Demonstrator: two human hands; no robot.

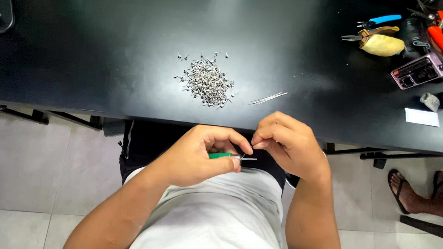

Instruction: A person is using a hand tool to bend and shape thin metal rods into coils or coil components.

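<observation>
While the left hand [202,155] grips a green tool [220,155], right hand [287,141] pinches a pin [246,153].

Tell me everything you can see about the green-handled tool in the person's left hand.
The green-handled tool lies roughly level in the left hand, just off the near edge of the black table. Only a short stretch of glossy green handle shows between the curled fingers. Thin metal tips stick out toward the right hand, whose fingertips pinch a fine wire piece right at them. Too little shows to tell what kind of tool it is.

Left hand [199,157] and right hand [290,144] meet, fingers pinched (forearms bent inward).
</observation>
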